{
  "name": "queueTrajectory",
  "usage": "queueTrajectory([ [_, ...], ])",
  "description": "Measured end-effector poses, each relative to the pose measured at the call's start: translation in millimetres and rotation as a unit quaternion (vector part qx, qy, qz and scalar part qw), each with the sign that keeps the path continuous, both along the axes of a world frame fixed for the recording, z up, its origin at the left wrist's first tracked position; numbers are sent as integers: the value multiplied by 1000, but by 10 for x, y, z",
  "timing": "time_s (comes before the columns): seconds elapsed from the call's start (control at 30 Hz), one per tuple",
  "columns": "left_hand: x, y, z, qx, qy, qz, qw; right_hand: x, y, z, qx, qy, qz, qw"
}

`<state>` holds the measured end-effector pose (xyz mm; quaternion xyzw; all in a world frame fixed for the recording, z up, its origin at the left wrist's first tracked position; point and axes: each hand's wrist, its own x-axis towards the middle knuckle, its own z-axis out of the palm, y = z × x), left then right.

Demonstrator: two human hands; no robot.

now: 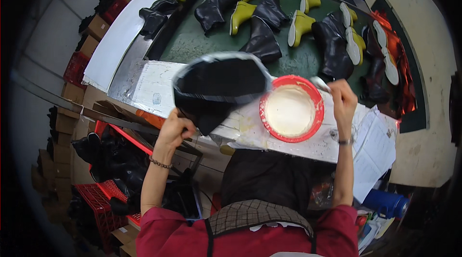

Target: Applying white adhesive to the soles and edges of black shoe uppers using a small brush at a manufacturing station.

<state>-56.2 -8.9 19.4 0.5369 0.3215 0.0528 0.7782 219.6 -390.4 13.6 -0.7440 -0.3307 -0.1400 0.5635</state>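
My left hand (177, 129) is closed on the lower edge of a black boot upper (211, 76), which is tilted with its wide opening and pale, blurred rim facing up. To its right, a red bowl (317, 112) of cream-coloured paste (288, 110) stands on the white worktop (332, 144). Fingers pinched, my right hand (342, 97) grips a small brush (319, 83) with a whitish end, just beyond the bowl's right rim. Part of the brush is hidden by the fingers.
Black boot uppers (216, 9) and yellow-green shoe forms (301, 27) lie across the green conveyor belt (187, 40). Papers (373, 146) hang at the worktop's right end. A red crate (94, 209) with black uppers stands at lower left; a blue flask (385, 203) is at lower right.
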Motion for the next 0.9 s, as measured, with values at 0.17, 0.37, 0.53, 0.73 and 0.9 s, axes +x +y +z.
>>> queueTrajectory([
  [0.17, 663, 491, -237, 152, -96, 206, 962, -288, -473, -924, -15, 43, -118, 992],
  [0.37, 1833, 1069, -715, 338, -87, 324, 879, -384, -354, -1037, -14, 86, -162, 983],
  [0.53, 2486, 975, -973, 560, 202, 259, 760, -374, -376, -1054, -14, 87, -151, 985],
  [0.73, 2748, 884, -1269, 602, 331, 172, 706, -378, -380, -1022, -13, 103, -145, 984],
  [0.9, 2591, 804, -1089, 576, 370, 105, 721, -366, -332, -1026, -24, 114, -140, 983],
])
